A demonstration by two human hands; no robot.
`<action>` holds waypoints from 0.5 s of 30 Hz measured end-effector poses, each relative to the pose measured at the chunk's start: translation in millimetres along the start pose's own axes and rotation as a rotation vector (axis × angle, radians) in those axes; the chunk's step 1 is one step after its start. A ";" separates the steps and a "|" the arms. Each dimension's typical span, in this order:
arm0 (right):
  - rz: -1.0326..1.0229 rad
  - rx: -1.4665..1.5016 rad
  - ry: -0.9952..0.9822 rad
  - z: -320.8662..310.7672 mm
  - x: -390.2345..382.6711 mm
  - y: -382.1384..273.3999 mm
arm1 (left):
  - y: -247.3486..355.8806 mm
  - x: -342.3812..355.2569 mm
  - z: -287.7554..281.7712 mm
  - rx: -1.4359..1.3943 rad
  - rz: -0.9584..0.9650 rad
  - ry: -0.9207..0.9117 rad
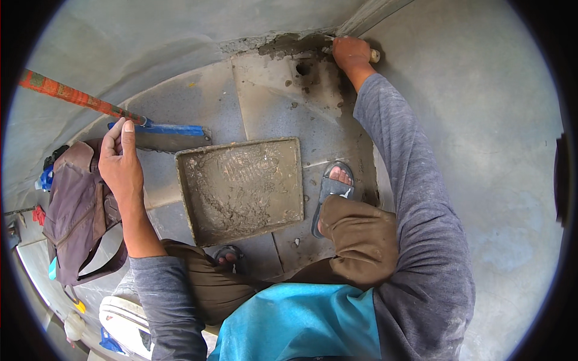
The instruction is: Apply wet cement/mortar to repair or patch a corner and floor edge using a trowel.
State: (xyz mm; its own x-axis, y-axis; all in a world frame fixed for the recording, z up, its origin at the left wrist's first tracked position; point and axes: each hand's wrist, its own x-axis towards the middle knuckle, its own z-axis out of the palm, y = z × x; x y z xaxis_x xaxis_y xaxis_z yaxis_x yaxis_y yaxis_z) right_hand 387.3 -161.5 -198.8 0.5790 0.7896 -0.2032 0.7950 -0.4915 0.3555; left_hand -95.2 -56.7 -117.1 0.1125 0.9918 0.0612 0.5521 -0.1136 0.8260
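Observation:
My right hand [351, 54] is closed round a trowel with a pale wooden handle [375, 56], at the foot of the wall in the far corner. Its blade is mostly hidden by the hand. Wet grey mortar [295, 45] lies along the joint between wall and floor beside it. My left hand [122, 157] is raised on the left, thumb and forefinger stretched up, with nothing visible in it. Just beyond its fingertips is the red patterned handle [78, 94] of a blue-edged floor squeegee or broom. Between my arms sits a shallow rectangular tray [300, 174] smeared with wet mortar.
A dark purple backpack [75, 210] leans at the left, near a white container [123, 313]. My sandalled feet stand by the tray, the right one [334, 189] close to its right side. A dark hole [303, 68] opens in the tiled floor near the far wall.

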 end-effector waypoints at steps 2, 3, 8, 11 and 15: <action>0.009 -0.012 -0.009 -11.8 -5.5 -4.5 | -3.0 -0.1 -1.2 -0.011 0.000 0.000; 0.033 -0.037 -0.014 -15.8 -7.5 -3.1 | -3.8 -0.6 0.9 -0.029 -0.002 0.000; 0.089 -0.068 -0.036 -32.3 -28.0 0.4 | 4.7 -3.0 3.8 -0.029 0.039 -0.002; 0.140 -0.071 -0.026 -37.3 -44.1 10.6 | 4.0 0.1 8.6 -0.048 0.025 -0.016; 0.083 0.121 -0.060 -18.1 -74.4 29.1 | 9.1 1.8 18.6 -0.084 0.031 -0.056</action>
State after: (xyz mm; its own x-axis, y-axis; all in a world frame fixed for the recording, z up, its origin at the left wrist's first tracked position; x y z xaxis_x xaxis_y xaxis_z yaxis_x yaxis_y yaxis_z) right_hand 364.1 -228.0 -156.8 0.6503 0.7229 -0.2336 0.7581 -0.5975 0.2613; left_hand -74.7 -57.0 -119.8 0.1758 0.9827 0.0578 0.4769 -0.1364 0.8683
